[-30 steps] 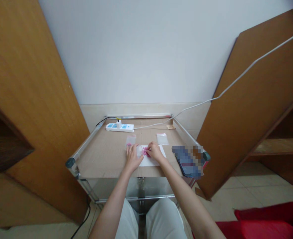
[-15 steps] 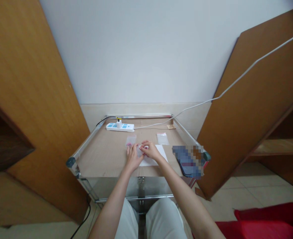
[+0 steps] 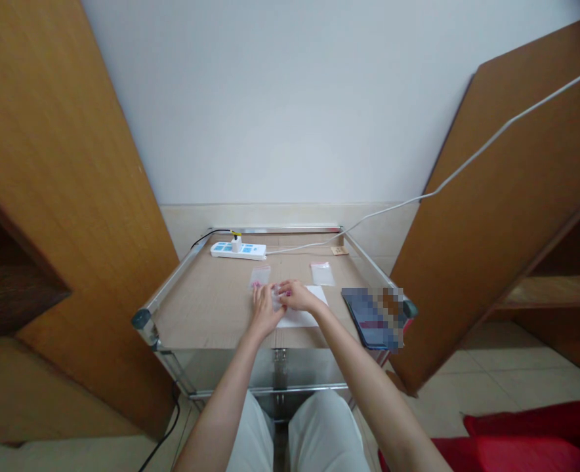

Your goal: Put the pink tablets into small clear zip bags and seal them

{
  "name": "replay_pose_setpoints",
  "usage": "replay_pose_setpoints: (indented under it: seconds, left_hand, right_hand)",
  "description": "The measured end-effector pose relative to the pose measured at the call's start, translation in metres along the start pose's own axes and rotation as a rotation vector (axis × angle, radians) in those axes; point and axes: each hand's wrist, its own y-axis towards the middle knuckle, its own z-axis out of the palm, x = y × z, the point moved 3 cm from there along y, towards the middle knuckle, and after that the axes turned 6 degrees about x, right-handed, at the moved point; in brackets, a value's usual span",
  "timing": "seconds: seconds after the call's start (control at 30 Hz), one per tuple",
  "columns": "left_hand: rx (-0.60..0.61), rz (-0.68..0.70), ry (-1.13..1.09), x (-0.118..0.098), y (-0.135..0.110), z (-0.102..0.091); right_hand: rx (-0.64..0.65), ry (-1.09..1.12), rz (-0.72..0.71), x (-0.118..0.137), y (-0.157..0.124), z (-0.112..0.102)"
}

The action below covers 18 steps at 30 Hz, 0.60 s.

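Observation:
Over a white sheet of paper [image 3: 297, 319], a small clear plastic bag [image 3: 275, 299] is pinched between both hands. My left hand [image 3: 264, 311] grips its left side, fingers curled. My right hand [image 3: 294, 295] closes on the right side, its fingertips close to the left ones. Something small and pink shows by the right fingers, too small to name. Just beyond my left hand lies another clear zip bag [image 3: 260, 274] with pink bits near its lower end. A pack of clear zip bags [image 3: 322, 275] rests farther back on the right.
The table [image 3: 196, 308] has a brown cardboard top and metal rails. A white power strip [image 3: 250, 251] with a plug stands at the back left, its white cable [image 3: 383, 211] running right. A partly blurred dark flat object [image 3: 363, 328] lies at the right edge. Wooden furniture flanks both sides.
My right hand has shifted slightly left, and its fingers are lower and flatter over the bag. My left hand stays almost in place.

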Motion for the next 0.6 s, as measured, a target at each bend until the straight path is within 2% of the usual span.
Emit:
replay_pose_setpoints:
  seconds: [0.2, 0.27, 0.37, 0.47, 0.6]
  left_hand:
    - [-0.005, -0.006, 0.0, 0.004, 0.001, 0.003]
    - [-0.014, -0.011, 0.006, 0.004, 0.002, 0.003]
    - [-0.011, -0.034, 0.006, 0.004, 0.002, 0.002]
    - [0.023, -0.066, -0.002, 0.002, 0.001, 0.001]
    - [0.078, -0.089, -0.023, 0.002, 0.0, 0.001]
  right_hand:
    - [0.022, 0.08, 0.07, 0.004, -0.002, 0.0]
    - [-0.02, 0.111, 0.079, 0.002, -0.002, -0.001]
    - [-0.153, 0.132, 0.056, -0.003, -0.006, -0.009]
    - [-0.25, 0.056, 0.077, -0.012, -0.015, -0.019]
    - [-0.224, -0.188, 0.235, -0.028, -0.032, -0.028]
